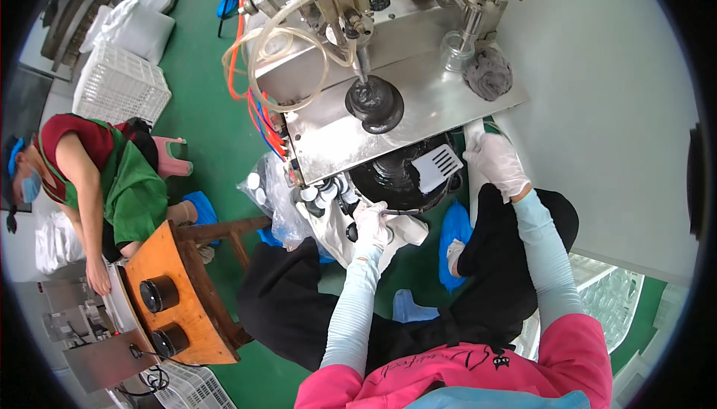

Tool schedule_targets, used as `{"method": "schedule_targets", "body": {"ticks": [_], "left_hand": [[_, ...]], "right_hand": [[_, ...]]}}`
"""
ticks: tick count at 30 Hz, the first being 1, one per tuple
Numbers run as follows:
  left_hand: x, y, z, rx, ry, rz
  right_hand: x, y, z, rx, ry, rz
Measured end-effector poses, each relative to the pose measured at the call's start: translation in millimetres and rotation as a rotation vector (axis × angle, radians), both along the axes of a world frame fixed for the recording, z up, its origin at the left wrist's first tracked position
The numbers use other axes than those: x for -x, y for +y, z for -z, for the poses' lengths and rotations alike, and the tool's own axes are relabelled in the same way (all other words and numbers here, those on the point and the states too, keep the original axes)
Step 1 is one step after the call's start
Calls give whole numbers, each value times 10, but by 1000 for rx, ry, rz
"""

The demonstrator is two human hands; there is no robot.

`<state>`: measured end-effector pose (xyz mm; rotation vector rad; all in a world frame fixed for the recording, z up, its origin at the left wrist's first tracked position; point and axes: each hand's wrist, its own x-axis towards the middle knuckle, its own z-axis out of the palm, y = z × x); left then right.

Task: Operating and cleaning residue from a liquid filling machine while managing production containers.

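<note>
My left hand (371, 225), in a white glove, is at the near left edge of a black basin (396, 198) of glossy dark paste. Its fingers are closed, but what they hold is hidden. Close beside it are a small black round piece (352, 232) and a white cloth or bag (328, 226). A white slotted spatula (437, 168) lies across the basin. Right of the basin, my gloved right hand (499, 164) has its fingers apart over a white surface, with nothing visible in them. Several white round lids (321, 194) are heaped left of the basin.
A metal filling machine (403, 110) stands ahead, dark paste under its nozzle (364, 73). A clear jar (456, 52) stands beside a grey lump (488, 74). At left, a co-worker (97, 177) sits by a wooden table (183, 297) holding two black jars (158, 294).
</note>
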<state>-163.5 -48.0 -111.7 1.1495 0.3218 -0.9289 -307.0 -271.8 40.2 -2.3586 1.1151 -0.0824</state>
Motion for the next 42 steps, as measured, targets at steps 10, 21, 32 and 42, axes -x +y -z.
{"method": "schedule_targets", "body": {"ticks": [10, 21, 32, 42], "left_hand": [[15, 74, -80, 48, -18, 32], [80, 77, -60, 94, -23, 60], [44, 120, -145, 42, -11, 14], [-7, 94, -70, -50, 36, -20]], "right_hand": [[-205, -54, 923, 19, 252, -3], [66, -14, 755, -22, 214, 156], [108, 225, -50, -354, -166, -15], [-197, -43, -653, -290, -495, -28]]}}
